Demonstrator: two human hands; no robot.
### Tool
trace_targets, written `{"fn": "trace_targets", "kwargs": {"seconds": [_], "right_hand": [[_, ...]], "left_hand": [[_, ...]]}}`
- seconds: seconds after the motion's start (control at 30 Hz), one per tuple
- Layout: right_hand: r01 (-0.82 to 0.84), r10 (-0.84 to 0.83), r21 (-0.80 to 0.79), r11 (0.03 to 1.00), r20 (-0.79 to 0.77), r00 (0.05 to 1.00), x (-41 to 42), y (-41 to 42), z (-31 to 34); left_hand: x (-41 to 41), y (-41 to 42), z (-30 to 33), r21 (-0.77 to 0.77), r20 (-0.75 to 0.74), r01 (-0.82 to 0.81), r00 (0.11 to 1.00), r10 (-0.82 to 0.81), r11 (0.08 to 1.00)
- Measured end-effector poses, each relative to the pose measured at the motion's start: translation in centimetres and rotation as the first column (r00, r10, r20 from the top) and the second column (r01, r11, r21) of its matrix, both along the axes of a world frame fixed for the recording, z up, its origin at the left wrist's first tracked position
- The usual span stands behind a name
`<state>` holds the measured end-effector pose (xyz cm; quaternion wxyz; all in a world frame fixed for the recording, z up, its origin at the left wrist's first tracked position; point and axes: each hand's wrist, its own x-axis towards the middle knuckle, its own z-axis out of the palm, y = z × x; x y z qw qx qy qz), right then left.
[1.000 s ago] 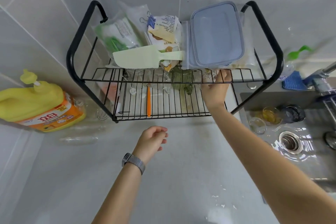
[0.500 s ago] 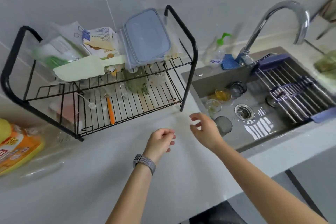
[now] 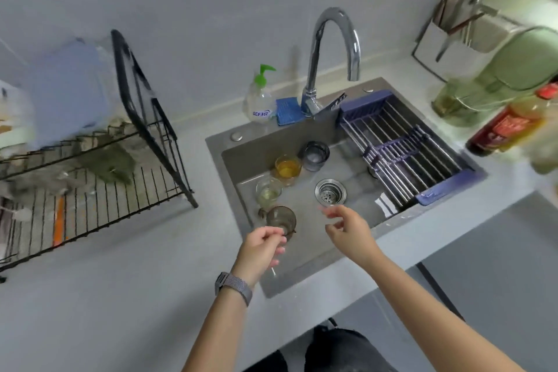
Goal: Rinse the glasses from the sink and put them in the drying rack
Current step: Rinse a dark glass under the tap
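Observation:
Several glasses stand along the left side of the grey sink [image 3: 356, 238]: a dark grey glass [image 3: 314, 154], an amber glass [image 3: 288, 167], a clear glass [image 3: 268, 192] and a smoky brown glass [image 3: 281, 220] nearest me. My left hand [image 3: 261, 249] hovers over the sink's front left corner, just in front of the brown glass, fingers loosely curled and holding nothing. My right hand [image 3: 347, 229] hangs over the sink in front of the drain [image 3: 330, 191], fingers relaxed and empty. The black wire drying rack [image 3: 126, 190] stands on the counter at left, blurred, with glasses on its lower shelf.
A chrome faucet [image 3: 332, 48] arches over the sink. A blue roll-up rack [image 3: 401, 154] covers the sink's right side. A soap pump bottle [image 3: 261, 96] and blue sponge [image 3: 287, 112] sit behind. A dark bottle [image 3: 510, 124] and green appliance [image 3: 507, 69] stand at right.
My right hand has left the drying rack and swung right to the sink. My left hand followed over the sink's corner. The view has turned from the rack toward the sink.

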<state>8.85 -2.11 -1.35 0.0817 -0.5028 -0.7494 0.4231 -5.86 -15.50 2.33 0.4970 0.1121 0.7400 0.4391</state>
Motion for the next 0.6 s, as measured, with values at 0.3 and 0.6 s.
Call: {"fn": "trace_targets", "kwargs": {"seconds": [0.3,0.6], "right_hand": [[-0.051,0.051,-0.072,0.996,0.003,0.999,2.6,6.3,0.8],[0.007,-0.033,-0.271,0.962,-0.092,0.995,0.8,8.7,-1.8]], "left_hand": [[3.0,3.6,0.8,-0.011,0.001,-0.133,0.991,0.133,0.991],[0.2,5.7,0.3,-0.014,-0.010,-0.180,0.984,0.180,0.984]]}}
